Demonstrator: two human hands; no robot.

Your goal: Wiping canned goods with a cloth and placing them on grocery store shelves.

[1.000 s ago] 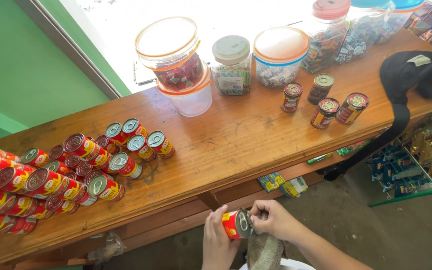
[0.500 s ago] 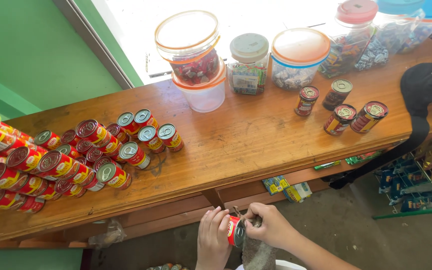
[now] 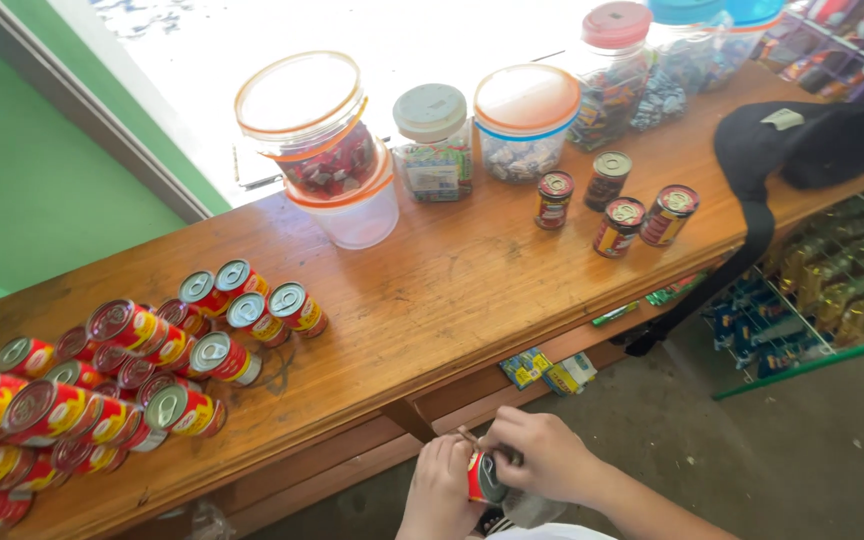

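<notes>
Broadly, a wooden counter (image 3: 432, 290) crosses the frame, a pile of cans (image 3: 102, 370) at its left. Below it, at the bottom centre, the left hand (image 3: 440, 492) and right hand (image 3: 542, 455) together clasp a red can (image 3: 482, 478).

Red-yellow labelled cans (image 3: 102, 380) heaped left on wooden counter (image 3: 452, 290).

Small shop, likely: worktop (image 3: 472, 290) carries stacked cans (image 3: 102, 370) and candy jars (image 3: 432, 140); packaged-goods rack (image 3: 832, 290) right of it.
</notes>
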